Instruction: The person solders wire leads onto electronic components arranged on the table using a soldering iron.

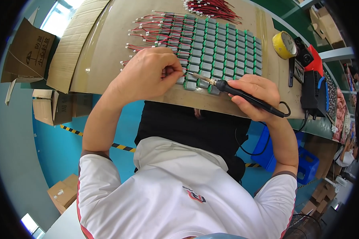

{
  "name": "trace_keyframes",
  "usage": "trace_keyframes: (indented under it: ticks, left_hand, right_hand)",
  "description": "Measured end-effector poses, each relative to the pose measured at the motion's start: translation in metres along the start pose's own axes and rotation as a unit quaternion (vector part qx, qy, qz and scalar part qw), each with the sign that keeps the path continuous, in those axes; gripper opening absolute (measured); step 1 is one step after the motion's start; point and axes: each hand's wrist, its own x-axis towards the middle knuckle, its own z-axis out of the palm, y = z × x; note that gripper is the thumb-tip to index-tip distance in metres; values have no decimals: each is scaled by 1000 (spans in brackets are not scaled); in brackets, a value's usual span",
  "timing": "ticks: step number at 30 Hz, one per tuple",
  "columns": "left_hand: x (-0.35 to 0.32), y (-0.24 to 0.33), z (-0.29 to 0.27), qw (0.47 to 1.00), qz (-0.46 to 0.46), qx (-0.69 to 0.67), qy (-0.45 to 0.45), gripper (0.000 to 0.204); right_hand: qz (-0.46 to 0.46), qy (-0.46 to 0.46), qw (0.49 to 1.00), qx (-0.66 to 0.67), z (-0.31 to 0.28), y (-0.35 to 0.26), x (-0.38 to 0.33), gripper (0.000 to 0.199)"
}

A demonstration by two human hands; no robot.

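Note:
My right hand grips a black soldering iron, its metal tip pointing left at the near edge of a grid of several small grey battery cells with green ends. My left hand rests on the near left corner of the grid, fingers pinched on a thin red wire right by the iron's tip. Red and white leads stick out from the cells on the grid's left side.
A cardboard-covered workbench carries the cells. A bundle of red wires lies at the far edge. A yellow tape roll, a black soldering station and a red tool sit at the right. Cardboard boxes stand at the left.

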Motion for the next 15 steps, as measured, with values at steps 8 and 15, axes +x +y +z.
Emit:
trace_keyframes:
  ticks: [8,15]
  left_hand:
    - [0,1,-1,1000,-6,-1,-5,8]
    - [1,0,-1,1000,2,0,-2,8]
  right_hand:
    - [11,13,1000,7,1,2,-4,38]
    - [12,10,1000,-1,0,1,-4,39]
